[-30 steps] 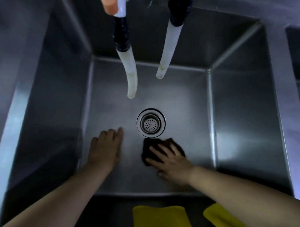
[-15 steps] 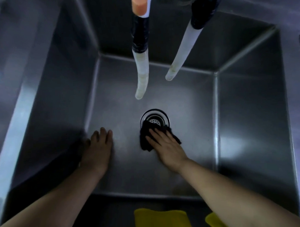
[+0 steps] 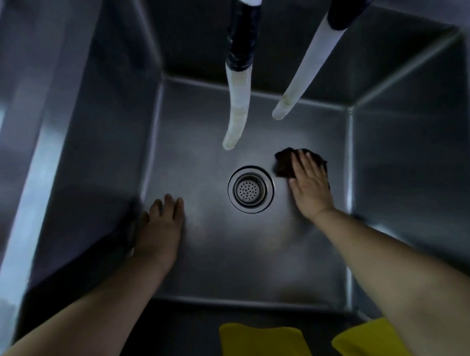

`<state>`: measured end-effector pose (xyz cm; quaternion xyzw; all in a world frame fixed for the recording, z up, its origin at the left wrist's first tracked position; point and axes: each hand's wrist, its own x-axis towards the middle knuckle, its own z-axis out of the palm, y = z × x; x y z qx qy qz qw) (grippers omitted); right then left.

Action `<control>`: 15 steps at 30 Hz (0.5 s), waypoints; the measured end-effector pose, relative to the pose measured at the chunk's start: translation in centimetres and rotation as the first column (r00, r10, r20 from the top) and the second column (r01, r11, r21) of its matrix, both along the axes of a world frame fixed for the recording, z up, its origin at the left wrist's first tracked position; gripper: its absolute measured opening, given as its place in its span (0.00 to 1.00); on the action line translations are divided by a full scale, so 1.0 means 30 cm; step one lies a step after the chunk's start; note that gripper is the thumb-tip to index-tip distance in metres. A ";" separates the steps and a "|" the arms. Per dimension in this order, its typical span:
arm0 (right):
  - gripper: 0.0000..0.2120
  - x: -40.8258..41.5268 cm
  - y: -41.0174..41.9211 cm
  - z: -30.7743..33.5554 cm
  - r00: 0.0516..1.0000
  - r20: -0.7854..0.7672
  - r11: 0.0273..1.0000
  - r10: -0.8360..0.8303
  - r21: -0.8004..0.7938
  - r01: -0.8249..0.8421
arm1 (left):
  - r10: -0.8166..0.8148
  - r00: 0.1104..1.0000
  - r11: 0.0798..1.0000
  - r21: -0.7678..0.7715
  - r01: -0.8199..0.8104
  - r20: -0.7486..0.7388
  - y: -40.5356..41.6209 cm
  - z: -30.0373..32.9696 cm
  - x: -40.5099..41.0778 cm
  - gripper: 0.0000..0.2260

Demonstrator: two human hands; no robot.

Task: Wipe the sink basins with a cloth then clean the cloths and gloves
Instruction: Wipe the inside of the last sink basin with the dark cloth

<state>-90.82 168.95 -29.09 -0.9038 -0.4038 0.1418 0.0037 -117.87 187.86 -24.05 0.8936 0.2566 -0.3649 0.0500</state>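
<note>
Right hand flat on the dark cloth, fingers straight, pressing it to the basin floor, just right of the drain. Cloth under the fingers and beyond them, toward the far wall. Left hand flat on the floor at near left, holding nothing, well apart from the cloth. Probably next stroke for the right hand, toward the far right corner.

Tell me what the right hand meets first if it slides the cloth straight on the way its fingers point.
Probably the sink's back wall. The right hand, flat on the cloth, points there over bare floor.
</note>
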 end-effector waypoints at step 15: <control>0.24 -0.479 -0.040 0.045 0.640 -0.298 0.669 0.708 -0.006 -0.743 | -0.018 0.998 1.000 0.001 0.018 0.057 0.003 0.004 -0.020 0.40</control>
